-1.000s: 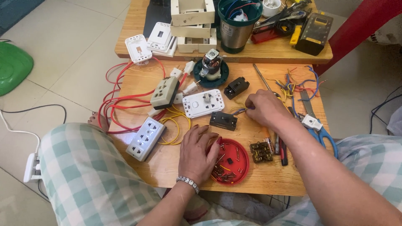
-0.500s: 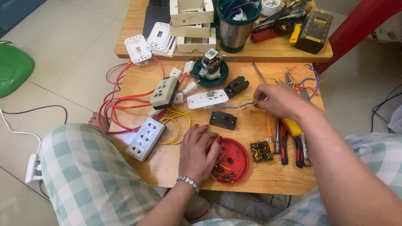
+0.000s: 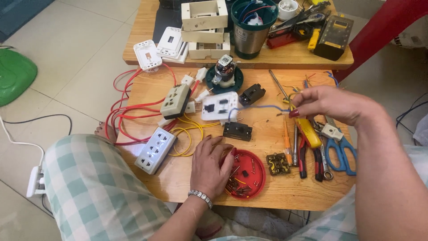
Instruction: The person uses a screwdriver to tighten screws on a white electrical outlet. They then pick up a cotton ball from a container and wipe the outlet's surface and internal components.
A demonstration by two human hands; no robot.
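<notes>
My left hand point(image 3: 209, 165) lies flat on the wooden table point(image 3: 178, 178), its fingers over the rim of a red round tray point(image 3: 252, 172) of small screws and parts. Raised over the table's right side, my right hand point(image 3: 330, 103) pinches one end of a thin blue wire point(image 3: 258, 108). The wire runs left to a white socket plate point(image 3: 219, 106). A black switch module point(image 3: 237, 130) lies just below that plate. Under my right hand lie yellow-handled pliers point(image 3: 308, 134) and screwdrivers point(image 3: 288, 143).
Blue scissors point(image 3: 341, 149), a small brass terminal block point(image 3: 277, 163), a white multi-socket point(image 3: 156, 149), a beige socket point(image 3: 175, 101) with red cables point(image 3: 127, 114) and yellow wire, and a small motor point(image 3: 224, 73) share the table. A farther bench holds white boxes, a steel cup and tools.
My right hand has moved from the table's middle up and to the right, drawing the blue wire out from the white socket plate. My left hand has stayed on the red tray.
</notes>
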